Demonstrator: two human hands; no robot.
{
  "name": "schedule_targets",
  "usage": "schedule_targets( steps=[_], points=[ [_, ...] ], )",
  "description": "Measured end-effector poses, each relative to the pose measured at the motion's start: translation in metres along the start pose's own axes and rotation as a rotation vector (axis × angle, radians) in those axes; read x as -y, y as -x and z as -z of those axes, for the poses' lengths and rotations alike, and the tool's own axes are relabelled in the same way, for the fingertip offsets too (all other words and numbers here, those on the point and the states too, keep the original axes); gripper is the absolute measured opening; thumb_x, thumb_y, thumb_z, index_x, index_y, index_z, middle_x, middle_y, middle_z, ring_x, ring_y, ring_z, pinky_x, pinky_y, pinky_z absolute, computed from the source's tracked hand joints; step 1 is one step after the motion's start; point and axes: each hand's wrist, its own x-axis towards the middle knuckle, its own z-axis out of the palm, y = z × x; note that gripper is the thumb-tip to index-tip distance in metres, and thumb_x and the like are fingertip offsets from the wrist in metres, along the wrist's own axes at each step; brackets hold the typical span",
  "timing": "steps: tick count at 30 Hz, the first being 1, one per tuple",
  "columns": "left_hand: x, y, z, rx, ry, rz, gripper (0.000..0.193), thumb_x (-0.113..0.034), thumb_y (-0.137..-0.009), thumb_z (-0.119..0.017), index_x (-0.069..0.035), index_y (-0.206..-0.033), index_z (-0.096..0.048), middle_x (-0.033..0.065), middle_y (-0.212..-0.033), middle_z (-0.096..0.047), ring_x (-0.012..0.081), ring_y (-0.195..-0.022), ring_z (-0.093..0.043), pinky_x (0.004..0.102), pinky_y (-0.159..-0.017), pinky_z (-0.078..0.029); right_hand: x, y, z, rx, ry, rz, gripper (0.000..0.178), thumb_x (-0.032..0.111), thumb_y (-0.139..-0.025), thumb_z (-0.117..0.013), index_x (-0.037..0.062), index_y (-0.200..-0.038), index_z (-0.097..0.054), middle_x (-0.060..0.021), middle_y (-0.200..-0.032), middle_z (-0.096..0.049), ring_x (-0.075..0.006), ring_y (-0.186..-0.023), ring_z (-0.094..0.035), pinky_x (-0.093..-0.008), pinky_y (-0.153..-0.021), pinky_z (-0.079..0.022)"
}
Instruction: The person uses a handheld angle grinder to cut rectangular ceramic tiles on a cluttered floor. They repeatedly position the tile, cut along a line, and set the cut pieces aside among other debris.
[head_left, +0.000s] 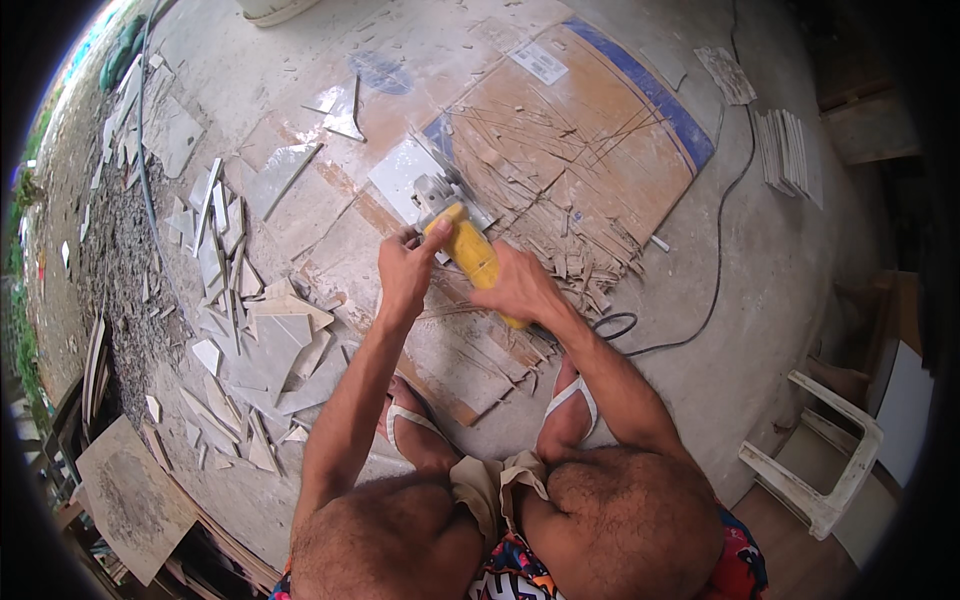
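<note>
I judge the step in hand to be a cut in the white tile (397, 180): my right hand (520, 284) is clamped round the rear of the yellow angle grinder (473, 252), while my left hand (405, 272) sets its thumb on the front of the body; whether its fingers close on anything I cannot tell. The tile lies just ahead of the left thumb, partly beneath the grinder head (434, 193), with thin off-cuts (580, 262) right of the grip. The next move calls for steady guidance, left fingers clear of the head.
</note>
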Motion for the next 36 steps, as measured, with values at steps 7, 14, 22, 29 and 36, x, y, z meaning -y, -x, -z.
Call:
schedule_targets(
  steps=[7,14,22,29,36],
  points=[
    [0.0,0.012,-0.002,0.071,-0.019,0.048,0.062,-0.041,-0.096,-0.085,0.013,-0.121,-0.071,0.0176,-0.111,-0.077,0.0194,-0.104,-0.069,0.0318,-0.094,-0.052,-0.01,0.012,-0.004,-0.026,-0.002,0.022,0.067,0.038,-0.071,-0.083,-0.0087,-0.112,-0.059,-0.0346,-0.1,-0.073,-0.0503,-0.097,-0.074,-0.0528,-0.084,-0.06],
    [0.0,0.023,-0.007,0.072,-0.015,-0.023,0.06,-0.041,-0.095,-0.085,0.013,-0.121,-0.073,0.0161,-0.105,-0.077,0.0166,-0.096,-0.07,0.0302,-0.086,-0.054,-0.013,0.023,-0.002,-0.033,0.011,0.021,0.063,0.035,-0.072,-0.082,-0.0083,-0.112,-0.059,-0.0351,-0.099,-0.073,-0.0511,-0.095,-0.073,-0.0534,-0.084,-0.06],
    [0.011,0.024,-0.012,0.0,0.014,-0.075,0.065,-0.044,-0.092,-0.087,0.014,-0.119,-0.075,0.0179,-0.102,-0.079,0.0167,-0.09,-0.072,0.0319,-0.081,-0.058,-0.013,0.03,-0.001,-0.03,-0.02,0.017,0.062,0.034,-0.073,-0.081,-0.0083,-0.113,-0.059,-0.0348,-0.096,-0.073,-0.0519,-0.094,-0.073,-0.0539,-0.083,-0.059],
    [0.002,0.019,-0.005,0.076,0.01,0.038,0.067,-0.041,-0.095,-0.085,0.015,-0.129,-0.068,0.0208,-0.116,-0.076,0.0208,-0.108,-0.07,0.0317,-0.097,-0.053,-0.012,0.02,-0.002,-0.029,0.013,0.036,0.064,0.036,-0.073,-0.081,-0.0085,-0.113,-0.059,-0.0337,-0.097,-0.073,-0.0507,-0.094,-0.073,-0.0533,-0.083,-0.059],
    [0.004,0.013,-0.008,0.008,0.041,-0.005,0.064,-0.042,-0.092,-0.087,0.015,-0.119,-0.074,0.017,-0.101,-0.078,0.0164,-0.089,-0.071,0.0295,-0.08,-0.055,-0.01,0.013,-0.003,-0.011,-0.005,0.006,0.065,0.036,-0.071,-0.081,-0.0092,-0.113,-0.06,-0.0342,-0.099,-0.073,-0.0507,-0.094,-0.073,-0.0528,-0.084,-0.06]
  ],
)
